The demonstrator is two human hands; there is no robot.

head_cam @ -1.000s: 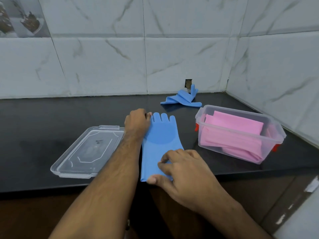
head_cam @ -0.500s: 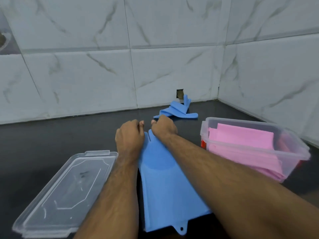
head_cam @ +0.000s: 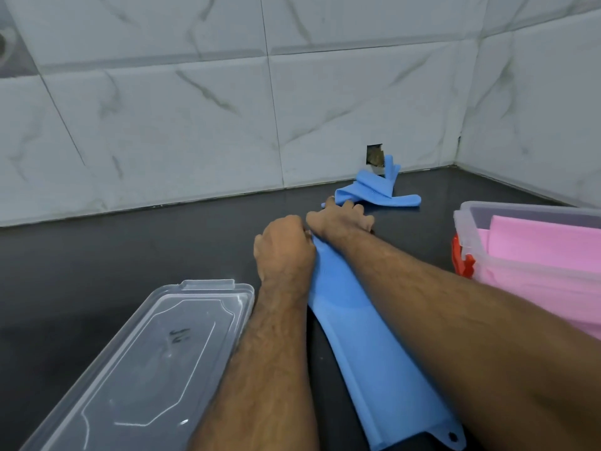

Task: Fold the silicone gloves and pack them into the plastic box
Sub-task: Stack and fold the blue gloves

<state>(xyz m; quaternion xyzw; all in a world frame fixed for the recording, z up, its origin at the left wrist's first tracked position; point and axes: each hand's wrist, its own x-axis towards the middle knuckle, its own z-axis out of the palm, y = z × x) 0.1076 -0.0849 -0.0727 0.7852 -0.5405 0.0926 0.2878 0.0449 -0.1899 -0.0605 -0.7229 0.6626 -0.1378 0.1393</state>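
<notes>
Blue silicone, long and flat, fills the middle of the head view: the near blue silicone glove (head_cam: 364, 346) lies stretched on the dark stone counter (head_cam: 130, 255), its cuff with a small hanging tab toward the camera and its finger end away, under both hands. A second ago the right hand (head_cam: 341, 221) was pressing on the cuff; it has since travelled the whole length of the glove to the finger end beside the left hand (head_cam: 284, 252), and the view has leaned in closer. I take that to mean the smoothing is over and the fold is about to begin from the fingers, drawn back toward the cuff.

As for the hands, the left one is curled, knuckles up, and seems to pinch the glove's left edge near the fingers, though its own fingertips are hidden beneath it. The right hand's fingers are bent down over the glove's finger end, which they cover; whether they have truly gripped it or only press on it, I cannot tell.

Another crumpled blue silicone glove (head_cam: 374, 190) waits near the marble-patterned tiled wall (head_cam: 195, 125), just beyond the right hand. To the right stands the clear plastic box (head_cam: 468, 222) with red clips, already holding folded pink silicone gloves (head_cam: 546, 249). Its transparent plastic lid (head_cam: 146, 359) lies on the left, beside the left forearm.
</notes>
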